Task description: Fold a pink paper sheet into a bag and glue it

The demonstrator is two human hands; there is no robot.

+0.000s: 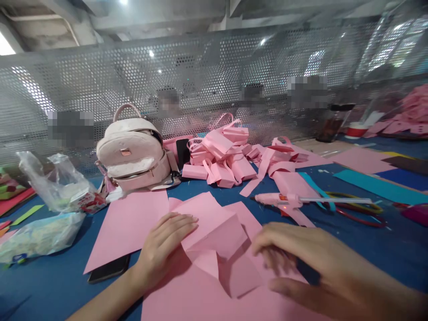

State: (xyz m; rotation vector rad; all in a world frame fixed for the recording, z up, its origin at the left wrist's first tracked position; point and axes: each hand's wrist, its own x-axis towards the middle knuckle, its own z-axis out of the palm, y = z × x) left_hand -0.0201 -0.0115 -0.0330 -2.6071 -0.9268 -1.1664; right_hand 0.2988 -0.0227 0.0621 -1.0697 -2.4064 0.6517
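My left hand [165,245] lies flat, fingers stretched out, on the left part of a folded pink paper piece [216,236]. Creased flaps on that piece stand up to the right of my fingers. Beneath it are larger pink sheets [180,296]. Over the right edge of the paper is my right hand [297,256], slightly blurred, its fingers loosely bent and the thumb apart, with nothing visible between them. Beyond my right hand lies a pink hot glue gun [281,199] with a glue stick out of its back.
Scissors [361,211] lie right of the glue gun. Handled pink paper bags [224,151] are heaped behind, beside a pale backpack [133,151]. A phone [109,269] is partly under pink paper. Plastic bags [43,236] lie left; coloured strips [384,185] lie right. A perforated metal screen [207,76] closes the back.
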